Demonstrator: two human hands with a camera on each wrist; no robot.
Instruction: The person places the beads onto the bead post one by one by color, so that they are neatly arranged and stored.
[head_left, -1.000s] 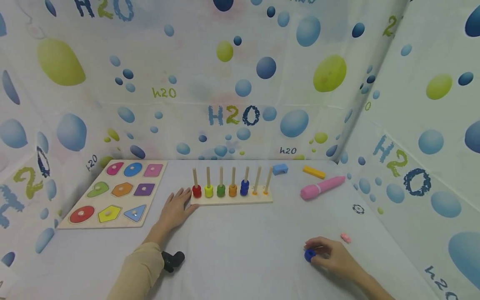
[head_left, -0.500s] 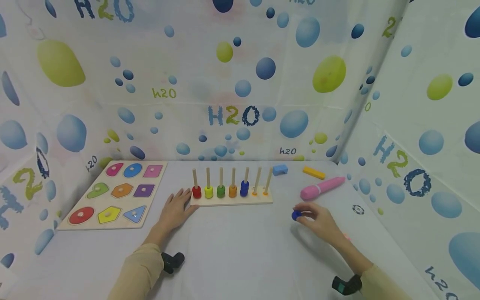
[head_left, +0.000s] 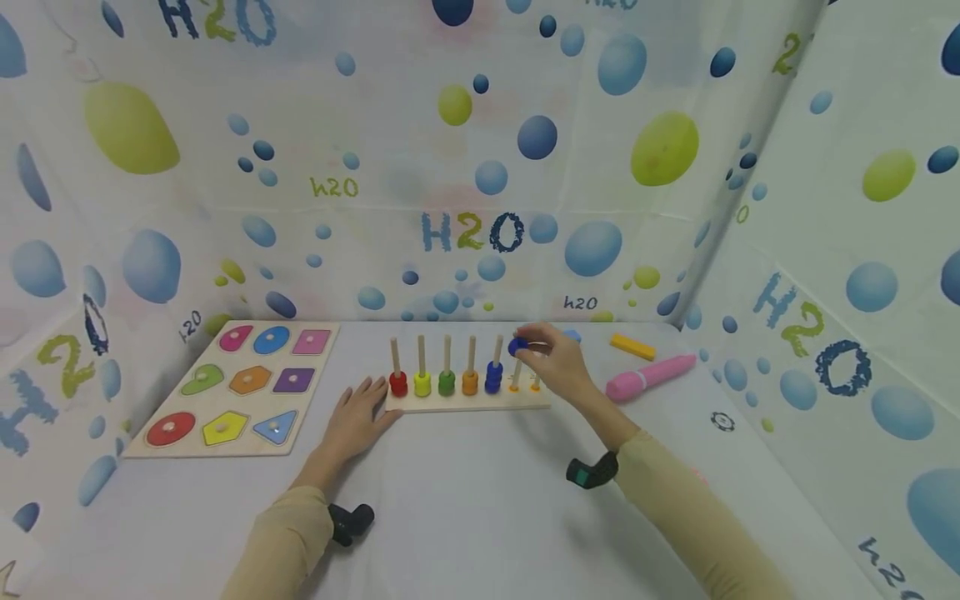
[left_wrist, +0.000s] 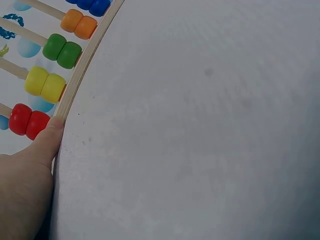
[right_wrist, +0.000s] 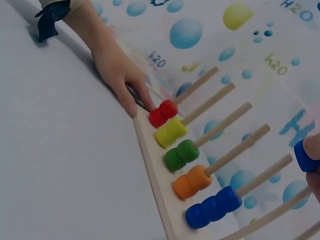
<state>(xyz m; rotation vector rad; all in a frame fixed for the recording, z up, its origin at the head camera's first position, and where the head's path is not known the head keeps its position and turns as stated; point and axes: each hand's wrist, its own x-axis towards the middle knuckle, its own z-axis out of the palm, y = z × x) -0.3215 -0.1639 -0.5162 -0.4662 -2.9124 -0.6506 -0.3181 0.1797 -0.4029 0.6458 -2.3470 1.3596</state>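
Observation:
My right hand (head_left: 558, 362) pinches a dark blue bead (head_left: 516, 347) between thumb and fingertips, level with the top of the sixth peg of a wooden peg board (head_left: 450, 407). Red beads (right_wrist: 163, 113), yellow beads (right_wrist: 171, 132), green beads (right_wrist: 181, 155) and orange beads (right_wrist: 192, 181) sit in pairs on the first pegs. Three blue beads (right_wrist: 213, 207) fill the lower part of the fifth peg. At the board's left end rests my left hand (head_left: 356, 421), fingers extended, its thumb against the base's front corner in the left wrist view.
A wooden shape puzzle (head_left: 228, 388) lies to the left. Right of the peg board are a pink pen-shaped thing (head_left: 651, 377) and a yellow block (head_left: 632, 347). A light blue block (head_left: 573, 335) shows partly behind my right hand. Patterned curtains enclose the table.
My right hand has carried the blue bead up from the table at the front right, leftward and away, to the sixth peg. The left hand has stayed at the board's end.

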